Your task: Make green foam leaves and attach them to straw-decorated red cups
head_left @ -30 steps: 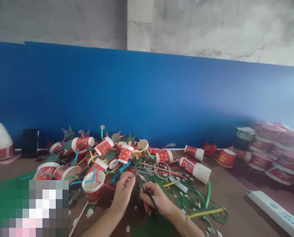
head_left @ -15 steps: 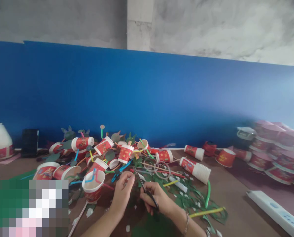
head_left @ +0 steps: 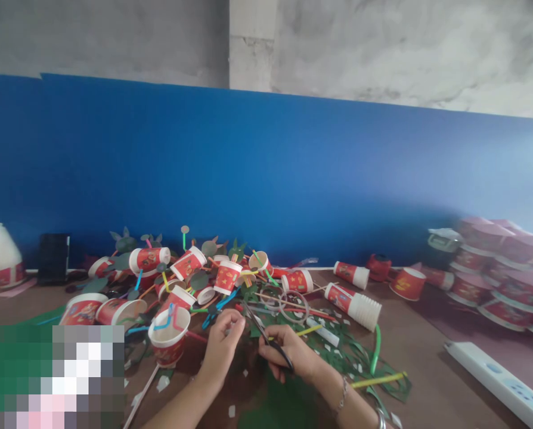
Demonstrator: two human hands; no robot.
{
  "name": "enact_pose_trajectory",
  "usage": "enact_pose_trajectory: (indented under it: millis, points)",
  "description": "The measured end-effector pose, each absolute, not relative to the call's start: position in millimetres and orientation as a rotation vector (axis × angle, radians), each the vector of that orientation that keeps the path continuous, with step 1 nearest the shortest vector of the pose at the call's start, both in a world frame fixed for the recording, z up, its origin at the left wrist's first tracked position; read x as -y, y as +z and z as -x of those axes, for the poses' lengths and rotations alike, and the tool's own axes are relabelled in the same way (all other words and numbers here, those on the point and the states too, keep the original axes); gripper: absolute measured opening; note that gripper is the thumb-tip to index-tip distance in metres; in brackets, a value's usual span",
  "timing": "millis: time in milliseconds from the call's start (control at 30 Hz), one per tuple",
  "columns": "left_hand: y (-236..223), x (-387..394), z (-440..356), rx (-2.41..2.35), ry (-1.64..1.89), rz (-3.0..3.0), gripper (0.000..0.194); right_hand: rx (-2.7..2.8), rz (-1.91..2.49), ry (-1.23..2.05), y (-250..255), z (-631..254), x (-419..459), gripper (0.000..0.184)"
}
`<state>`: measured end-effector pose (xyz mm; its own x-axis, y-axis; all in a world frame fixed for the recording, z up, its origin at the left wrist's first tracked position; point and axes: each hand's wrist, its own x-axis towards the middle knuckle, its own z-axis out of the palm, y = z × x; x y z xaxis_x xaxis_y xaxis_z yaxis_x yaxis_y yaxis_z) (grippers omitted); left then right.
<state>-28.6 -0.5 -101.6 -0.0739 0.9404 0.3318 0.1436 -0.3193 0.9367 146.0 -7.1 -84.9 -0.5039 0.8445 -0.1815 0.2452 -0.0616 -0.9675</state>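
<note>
My right hand (head_left: 288,351) grips a pair of scissors (head_left: 258,322) by the black handles. The blades point up and away, toward the left, close to my left fingertips. My left hand (head_left: 225,336) is closed in a pinch just left of the blades. A small red tip shows above its fingers, but I cannot make out whether it is held. Left of that hand stands a red and white paper cup (head_left: 169,339) with blue and pink bent straws at its rim. Green paper scraps (head_left: 342,351) lie to the right of the scissors.
Behind my hands is a pile of red paper cups (head_left: 228,277) with straws and dark paper cutouts. A nested cup stack (head_left: 356,307), two clear rings (head_left: 294,307) and a white power strip (head_left: 499,378) lie to the right. Pink-topped cups (head_left: 517,286) are stacked far right. A blue wall (head_left: 266,173) stands behind.
My right hand and the scissors have shifted slightly to the right and up, a little farther from my left hand. My left hand stays almost in place.
</note>
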Motion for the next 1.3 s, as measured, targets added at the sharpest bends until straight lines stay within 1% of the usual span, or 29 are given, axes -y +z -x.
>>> enact_pose_trajectory:
  millis: [67,133,167,267,333,367,433,567,667,967,1100,1200,1300]
  points:
    - [-101.0,0.5,28.9,-1.223,1.459,-1.525,0.028,1.689,1.193,1.544,-87.8,-145.1,4.0,0.025]
    - [-101.1,0.4,29.3,-1.248,1.447,-1.559,0.028,1.644,1.273,1.413,-90.4,-143.5,1.4,0.022]
    - [-101.5,0.3,29.5,-1.263,1.44,-1.58,0.028,1.639,1.32,1.289,-91.5,-142.9,0.4,0.018]
    - [-102.4,0.5,29.2,-1.3,1.437,-1.661,0.027,1.713,1.421,0.779,-94.1,-143.0,-0.3,0.009]
    - [-102.2,1.2,28.2,-1.304,1.448,-1.717,0.026,1.788,1.435,0.535,-95.0,-144.1,0.3,0.017]
    - [-101.7,1.9,27.6,-1.296,1.452,-1.735,0.026,1.818,1.436,0.479,-95.2,-144.5,0.7,0.023]
    - [-100.6,3.6,26.6,-1.264,1.452,-1.731,0.026,1.862,1.41,0.445,-95.5,-144.7,1.4,0.029]
    - [-98.4,7.6,26.6,-1.223,1.385,-1.577,0.021,1.922,1.342,0.492,-98.1,-142.2,2.0,0.033]
    - [-96.0,9.2,27.3,-1.218,1.356,-1.471,0.018,1.953,1.371,0.514,-101.9,-140.2,2.3,0.036]
    - [-93.2,10.8,25.3,-1.209,1.359,-1.393,0.029,2.079,1.545,0.349,-99.4,-137.4,-1.2,0.046]
    - [-95.4,10.2,25.3,-1.248,1.358,-1.384,0.029,2.142,1.589,0.247,-95.4,-137.3,-4.9,0.045]
    - [-97.9,10.0,25.4,-1.252,1.368,-1.396,0.026,2.082,1.639,0.254,-95.9,-139.3,-6.6,0.044]
    - [-101.4,10.9,25.0,-1.228,1.381,-1.408,0.015,2.04,1.587,0.301,-98.6,-140.3,-6.9,0.044]
